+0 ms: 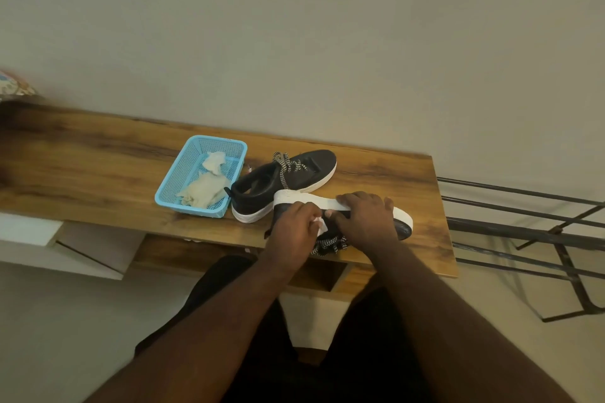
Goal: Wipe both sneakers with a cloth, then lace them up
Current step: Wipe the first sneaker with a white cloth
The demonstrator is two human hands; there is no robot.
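Note:
Two black sneakers with white soles lie on the wooden table. The far sneaker stands upright with its black-and-white laces loose. The near sneaker is tipped on its side, sole facing away from me. My right hand presses down over its sole and upper. My left hand pinches a small white cloth against the sneaker's side. The near sneaker's striped laces hang loose toward me.
A light blue plastic basket with crumpled pale cloths sits left of the sneakers. A dark metal rack stands to the right of the table. A wall runs behind the table.

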